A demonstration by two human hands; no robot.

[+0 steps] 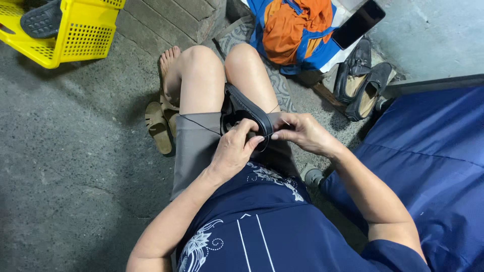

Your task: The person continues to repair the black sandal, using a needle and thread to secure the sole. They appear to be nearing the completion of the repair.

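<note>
A rough concrete floor (65, 166) fills the left of the view, and a blue sheet (433, 161) covers the right. Behind the knees lies an orange and blue garment (297, 30) with a dark phone (358, 22) on its edge; a yellow plastic basket (75, 35) sits at the upper left. A pair of dark loafers (360, 83) stands near the sheet, and tan sandals (159, 126) lie beside the bare foot.

The person sits with knees drawn up, a black shoe (244, 113) resting on the lap between the thighs, tilted on its side. The left hand (232, 151) clamps the shoe's rim, thumb and fingers pressed together on the edge. The right hand (302, 133) has its grip pinched tight on what looks like a needle (285, 122); the needle is too thin to see clearly. A thin dark thread (201, 125) runs taut from the shoe across the left thigh.

The left fingertips sit just beside the needle's path, so a slip through stiff material could likely prick them. The long loose thread might also snag on the knee or tangle, and too hard a pull could snap it.
</note>
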